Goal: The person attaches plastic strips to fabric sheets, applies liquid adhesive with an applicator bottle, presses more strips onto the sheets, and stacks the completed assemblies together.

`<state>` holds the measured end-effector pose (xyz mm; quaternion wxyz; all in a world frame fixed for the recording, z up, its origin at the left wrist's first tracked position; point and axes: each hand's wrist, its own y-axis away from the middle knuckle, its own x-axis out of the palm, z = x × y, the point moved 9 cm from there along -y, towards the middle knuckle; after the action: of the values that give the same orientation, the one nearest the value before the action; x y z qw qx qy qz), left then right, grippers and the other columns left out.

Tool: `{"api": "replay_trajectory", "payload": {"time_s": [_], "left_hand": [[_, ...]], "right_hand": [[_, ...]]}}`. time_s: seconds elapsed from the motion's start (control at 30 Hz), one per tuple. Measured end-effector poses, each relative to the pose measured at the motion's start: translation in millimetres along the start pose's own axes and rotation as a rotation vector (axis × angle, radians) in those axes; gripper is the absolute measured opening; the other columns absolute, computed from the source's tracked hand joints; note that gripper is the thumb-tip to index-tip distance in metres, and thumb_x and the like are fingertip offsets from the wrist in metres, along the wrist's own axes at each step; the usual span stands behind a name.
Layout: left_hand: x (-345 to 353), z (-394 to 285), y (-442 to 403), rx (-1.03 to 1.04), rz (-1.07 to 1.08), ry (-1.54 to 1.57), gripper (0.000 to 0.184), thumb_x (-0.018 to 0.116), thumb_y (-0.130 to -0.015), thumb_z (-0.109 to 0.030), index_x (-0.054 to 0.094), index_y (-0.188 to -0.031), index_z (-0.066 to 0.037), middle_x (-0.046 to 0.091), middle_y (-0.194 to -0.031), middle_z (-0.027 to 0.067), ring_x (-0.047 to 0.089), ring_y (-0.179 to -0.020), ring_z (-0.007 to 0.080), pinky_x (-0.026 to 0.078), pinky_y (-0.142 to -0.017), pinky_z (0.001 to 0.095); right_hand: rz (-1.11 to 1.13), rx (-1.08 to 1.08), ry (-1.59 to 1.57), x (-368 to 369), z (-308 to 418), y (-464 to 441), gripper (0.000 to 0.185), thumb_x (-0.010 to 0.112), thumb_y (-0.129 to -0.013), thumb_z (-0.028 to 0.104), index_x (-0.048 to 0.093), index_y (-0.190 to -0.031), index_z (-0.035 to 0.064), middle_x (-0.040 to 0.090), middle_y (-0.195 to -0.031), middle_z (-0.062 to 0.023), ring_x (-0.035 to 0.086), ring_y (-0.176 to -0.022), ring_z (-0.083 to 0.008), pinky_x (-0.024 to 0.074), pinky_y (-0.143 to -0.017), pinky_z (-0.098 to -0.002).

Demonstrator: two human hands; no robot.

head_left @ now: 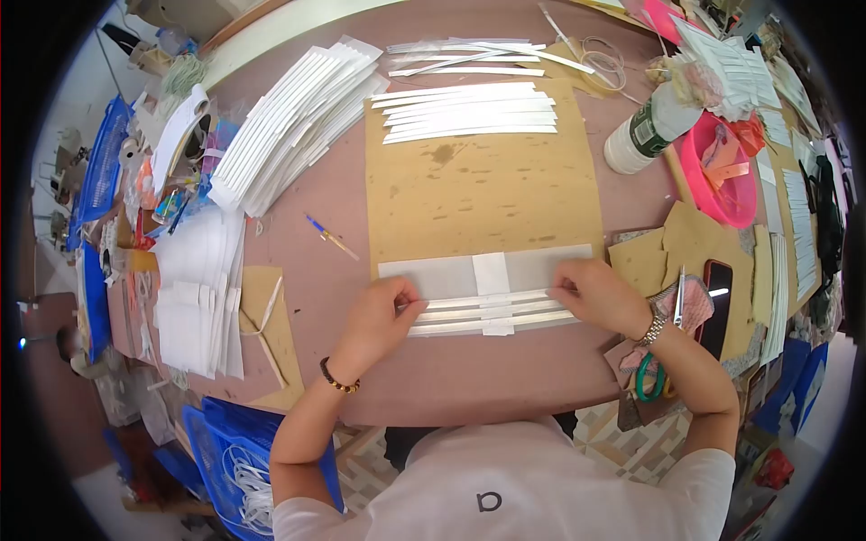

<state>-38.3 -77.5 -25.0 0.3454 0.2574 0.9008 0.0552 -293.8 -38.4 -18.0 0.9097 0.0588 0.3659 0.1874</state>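
Observation:
In front of me lies a pale translucent sheet (433, 278) with a white patch (492, 274) across its middle. Several narrow white strips (451, 316) run side by side along its near part. My left hand (377, 323) pinches the left end of one strip, fingers closed. At the right end, my right hand (603, 296) pinches what looks like the same strip. Beneath the sheet's far part is a stained brown board (478, 198). On the board's far end rests a row of loose white strips (469, 113).
Fanned white folded sheets (298, 117) and more white sheets (198, 307) lie left, near a blue pen (330, 236). To the right are a bottle (640, 135), a pink basin (722, 194), a phone (715, 307) and green-handled scissors (648, 374). A blue basket (212, 451) stands below left.

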Motion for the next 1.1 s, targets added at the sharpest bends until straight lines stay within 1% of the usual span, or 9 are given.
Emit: {"api": "replay_trajectory", "payload": {"time_s": [0.3,0.4,0.47,0.57,0.63,0.7,0.87,1.0,1.1], "left_hand": [[1.2,1.1,-0.6,-0.006,0.009,0.019,0.014,0.068,-0.081,-0.008,0.058,-0.078,0.000,0.056,-0.065,0.0029,0.048,-0.057,0.0087,0.041,-0.053,0.0255],[-0.7,-1.4,0.2,-0.009,0.007,0.000,0.014,0.069,-0.080,-0.009,0.058,-0.079,0.000,0.056,-0.067,0.0061,0.051,-0.059,0.0137,0.042,-0.055,0.0279],[-18.6,-10.5,-0.7,-0.006,-0.055,-0.438,0.017,0.069,-0.077,-0.010,0.057,-0.082,0.001,0.058,-0.077,0.0156,0.058,-0.074,0.0310,0.047,-0.065,0.0394],[-51.1,-37.7,-28.4,0.175,-0.282,-0.589,0.016,0.068,-0.078,-0.009,0.055,-0.084,0.000,0.057,-0.084,0.0162,0.056,-0.082,0.0336,0.046,-0.069,0.0417],[-58.0,-63.4,-59.9,0.346,-0.367,-0.473,0.009,0.060,-0.078,-0.003,0.055,-0.085,0.000,0.056,-0.091,0.0165,0.056,-0.086,0.0333,0.045,-0.071,0.0418],[-54.7,-69.1,-96.3,0.583,-0.485,-0.608,0.009,0.056,-0.077,0.000,0.055,-0.086,-0.001,0.056,-0.094,0.0142,0.055,-0.089,0.0309,0.044,-0.071,0.0397],[-53.4,-55.2,-160.1,0.599,-0.493,-0.860,0.010,0.057,-0.074,-0.003,0.055,-0.084,-0.005,0.055,-0.090,0.0080,0.055,-0.087,0.0260,0.043,-0.071,0.0365],[-60.1,-54.4,-156.0,0.653,-0.483,-0.845,0.010,0.058,-0.073,-0.003,0.055,-0.083,-0.006,0.055,-0.089,0.0063,0.054,-0.086,0.0254,0.043,-0.072,0.0383],[-61.9,-56.3,-138.8,0.642,-0.443,-0.768,0.010,0.060,-0.074,-0.004,0.057,-0.083,-0.007,0.056,-0.086,0.0055,0.054,-0.084,0.0248,0.042,-0.074,0.0392]], "right_hand": [[0.014,-0.034,-0.041,-0.3,3.2,-1.0,0.014,0.065,-0.081,0.010,0.056,-0.078,-0.0008,0.060,-0.068,-0.0144,0.060,-0.062,-0.0286,0.0473,-0.059,-0.0360],[0.006,-0.011,0.036,-3.3,5.6,1.5,0.014,0.065,-0.081,0.011,0.056,-0.078,0.0002,0.059,-0.070,-0.0133,0.059,-0.065,-0.0311,0.0482,-0.062,-0.0378],[-0.023,-0.053,0.513,-14.6,15.7,1.3,0.012,0.064,-0.081,0.011,0.056,-0.082,0.0016,0.060,-0.079,-0.0126,0.059,-0.072,-0.0323,0.0489,-0.068,-0.0404],[-0.234,-0.130,0.528,-47.8,16.0,-25.9,0.011,0.062,-0.079,0.008,0.056,-0.086,0.0024,0.059,-0.090,-0.0135,0.058,-0.082,-0.0321,0.0486,-0.073,-0.0422],[-0.397,-0.292,0.617,-60.6,16.8,-57.4,0.015,0.059,-0.077,0.004,0.055,-0.092,0.0015,0.056,-0.097,-0.0140,0.056,-0.091,-0.0308,0.0472,-0.078,-0.0405],[-0.495,-0.341,0.698,-71.7,29.5,-82.0,0.020,0.055,-0.076,0.002,0.053,-0.096,0.0009,0.054,-0.099,-0.0130,0.053,-0.097,-0.0298,0.0446,-0.084,-0.0397],[-0.395,-0.326,0.861,-68.4,14.6,-137.2,0.023,0.052,-0.077,0.001,0.051,-0.099,0.0022,0.053,-0.098,-0.0110,0.052,-0.097,-0.0287,0.0424,-0.085,-0.0385],[-0.337,-0.307,0.953,-65.3,3.9,-140.0,0.019,0.052,-0.078,0.003,0.052,-0.096,0.0034,0.052,-0.094,-0.0097,0.052,-0.094,-0.0276,0.0421,-0.082,-0.0361],[-0.399,-0.415,0.704,-69.5,6.2,-122.3,0.013,0.053,-0.080,0.004,0.053,-0.093,0.0033,0.052,-0.092,-0.0099,0.052,-0.093,-0.0279,0.0433,-0.079,-0.0371]]}}
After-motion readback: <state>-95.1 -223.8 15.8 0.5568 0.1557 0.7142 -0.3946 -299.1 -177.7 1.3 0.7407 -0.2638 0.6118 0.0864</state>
